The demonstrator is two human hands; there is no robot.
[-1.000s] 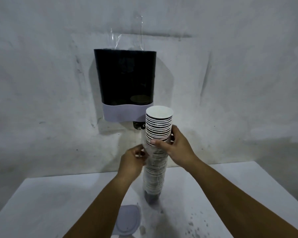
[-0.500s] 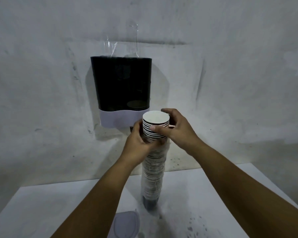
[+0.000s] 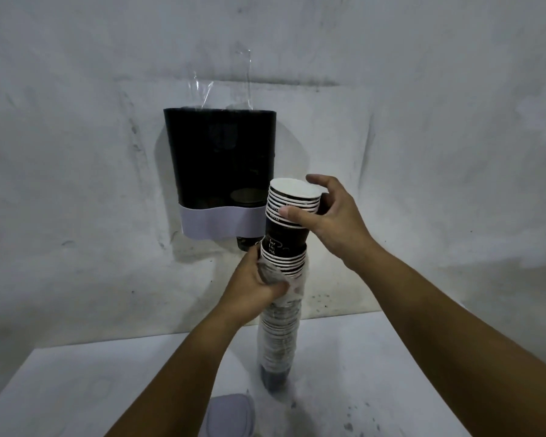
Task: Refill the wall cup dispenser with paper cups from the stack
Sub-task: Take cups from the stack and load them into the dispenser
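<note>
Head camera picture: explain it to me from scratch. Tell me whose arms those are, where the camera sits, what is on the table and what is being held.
There is no machine here. A person wears a wide-angle camera on the head, so you look forward and down along their own two bare arms.

On the wall hangs the cup dispenser, a dark box with a pale band along its bottom and clear plastic sticking out of its open top.

On the white table stands a tall stack of paper cups, partly in a clear plastic sleeve. A pale lid-like object lies near the bottom edge of the picture; what it is I cannot tell.

The left hand grips the tall stack near its top and steadies it. The right hand grips a short batch of cups, pulled partly up out of the stack.
</note>
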